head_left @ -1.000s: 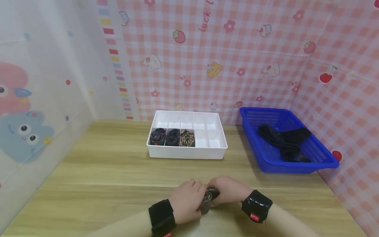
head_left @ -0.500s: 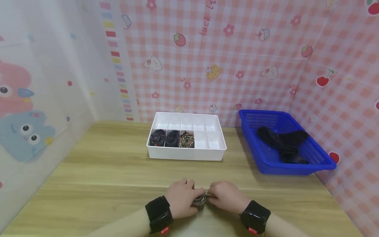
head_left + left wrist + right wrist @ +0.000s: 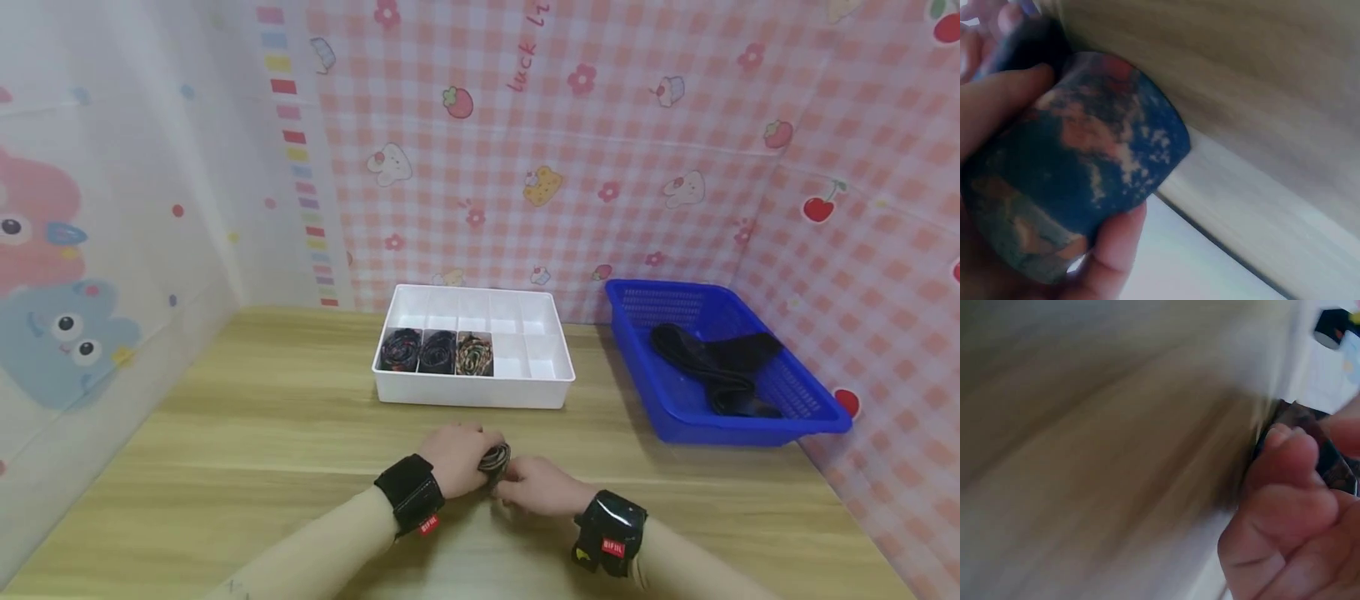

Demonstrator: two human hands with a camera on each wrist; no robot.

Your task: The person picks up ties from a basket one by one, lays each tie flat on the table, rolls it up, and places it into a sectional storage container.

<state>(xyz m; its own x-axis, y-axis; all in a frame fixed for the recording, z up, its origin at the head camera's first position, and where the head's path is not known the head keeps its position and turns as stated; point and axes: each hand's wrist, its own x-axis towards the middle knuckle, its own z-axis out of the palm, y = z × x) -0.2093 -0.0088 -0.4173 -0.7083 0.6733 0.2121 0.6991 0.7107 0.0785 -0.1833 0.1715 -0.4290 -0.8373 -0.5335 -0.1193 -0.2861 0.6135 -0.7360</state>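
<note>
A rolled-up strip of patterned fabric (image 3: 495, 458) stands near the middle of the table, its spiral end facing up in the head view. My left hand (image 3: 454, 458) grips the roll from the left, fingers and thumb curled round it. Close up in the left wrist view, the fabric (image 3: 1097, 150) shows dark blue with orange and pale blotches. My right hand (image 3: 546, 485) is at the roll's right side, its curled fingers pinching the fabric there. The right wrist view shows those fingers (image 3: 1291, 462) over a dark edge of the strip; part of their hold is hidden.
Behind the hands stands a white divided tray (image 3: 472, 392), with 3 fabric rolls (image 3: 437, 352) in its front-left compartments. At the right, a blue basket (image 3: 675, 427) holds black strips (image 3: 708, 367). Patterned cloth walls (image 3: 585, 217) enclose the wooden table (image 3: 247, 433).
Both hands and the roll have moved away from me and slightly left. The fingers of the right hand left the strip's stretched end and now lie close against the roll.
</note>
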